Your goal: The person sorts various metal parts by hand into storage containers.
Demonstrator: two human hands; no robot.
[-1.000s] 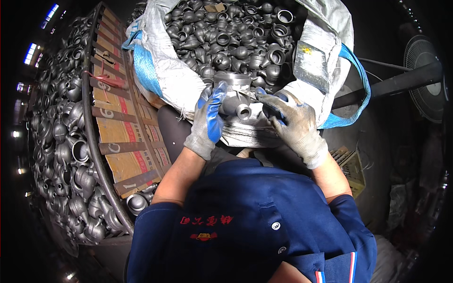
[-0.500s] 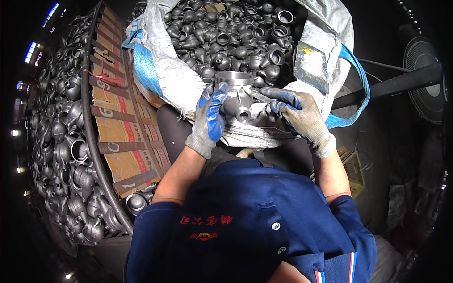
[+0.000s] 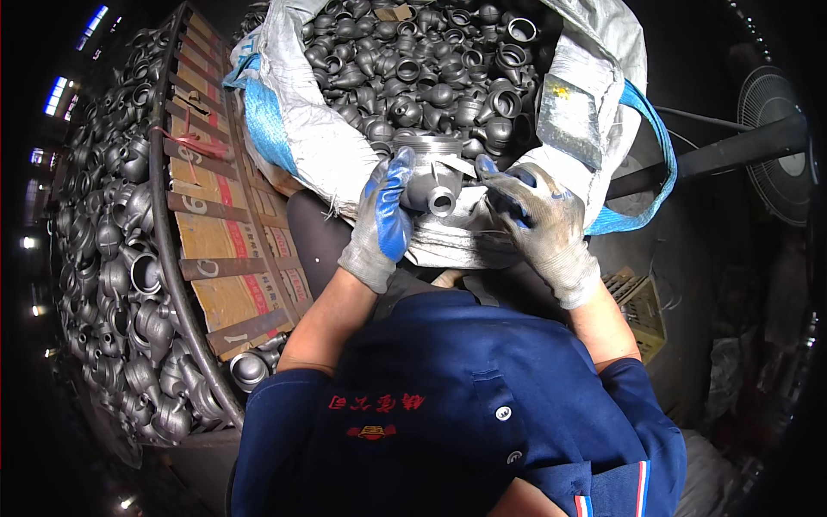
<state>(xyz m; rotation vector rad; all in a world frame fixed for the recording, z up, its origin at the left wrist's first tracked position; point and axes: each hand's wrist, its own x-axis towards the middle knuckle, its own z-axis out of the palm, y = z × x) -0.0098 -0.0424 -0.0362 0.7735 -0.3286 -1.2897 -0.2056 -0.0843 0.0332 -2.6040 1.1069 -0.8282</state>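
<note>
A grey metal casting (image 3: 428, 183), with a ribbed round collar on top and a short round outlet facing me, is in front of my chest at the near rim of a big white sack (image 3: 301, 129). My left hand (image 3: 382, 214), in a grey glove with blue coating, grips its left side. My right hand (image 3: 536, 207), in a soiled glove of the same kind, is closed on a thin flat metal tool (image 3: 455, 164). The tool's pale blade lies against the casting just below the collar; its handle is hidden in my fingers.
Many similar castings (image 3: 413, 69) fill the sack, which has blue straps (image 3: 642, 164). To the left stands a metal-framed bin (image 3: 162, 215) with cardboard-lined slats, heaped with more castings. A fan (image 3: 775, 142) stands at the right, a yellowish crate (image 3: 639, 314) low beside me.
My right hand has turned and shifted slightly left and down, and the blade now lies across the casting's front. The casting has tipped a little; my left hand keeps its grip.
</note>
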